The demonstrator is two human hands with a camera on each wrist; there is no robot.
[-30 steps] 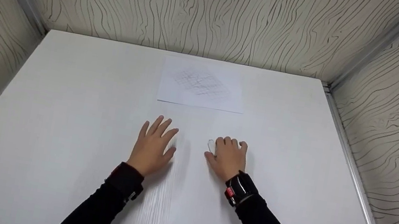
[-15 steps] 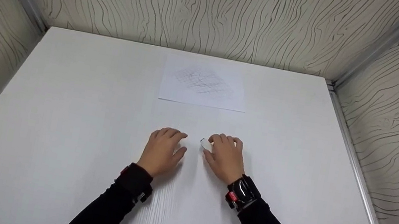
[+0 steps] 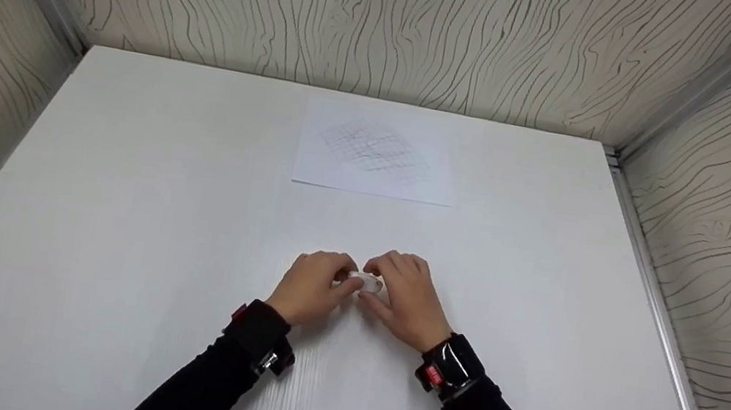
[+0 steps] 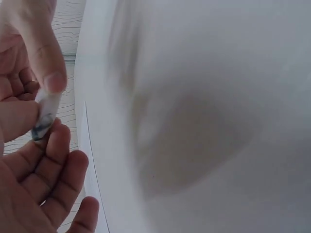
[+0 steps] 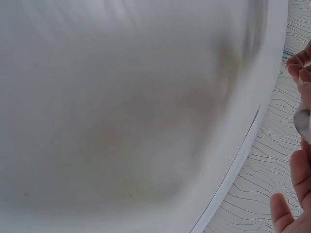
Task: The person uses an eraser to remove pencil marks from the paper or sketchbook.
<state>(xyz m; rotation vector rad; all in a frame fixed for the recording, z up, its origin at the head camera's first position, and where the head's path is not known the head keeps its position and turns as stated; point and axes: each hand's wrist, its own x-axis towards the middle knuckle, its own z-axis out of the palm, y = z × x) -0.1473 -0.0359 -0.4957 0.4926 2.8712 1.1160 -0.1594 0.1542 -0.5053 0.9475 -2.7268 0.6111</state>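
A small white eraser (image 3: pixel 366 281) with dark smudges is between my two hands, above the table near its middle. My left hand (image 3: pixel 313 289) pinches its left end, thumb in front and fingers curled behind. From the other side, my right hand (image 3: pixel 410 300) has its thumb and fingertips curled round the right end. The left wrist view shows the eraser (image 4: pixel 47 109) touched by both thumbs, with a dark patch toward its lower tip. At the edge of the right wrist view, the eraser (image 5: pixel 302 122) is partly cut off.
Beyond the hands, a white sheet of paper (image 3: pixel 373 180) covered in the middle with crossed pencil strokes lies on the white table (image 3: pixel 137 196). Wood-patterned panels (image 3: pixel 367 20) enclose the back and sides.
My left hand has come rightward and its spread fingers have curled onto the eraser. My right hand, gripping the eraser earlier, has shifted slightly left and nearer. The paper stays in place.
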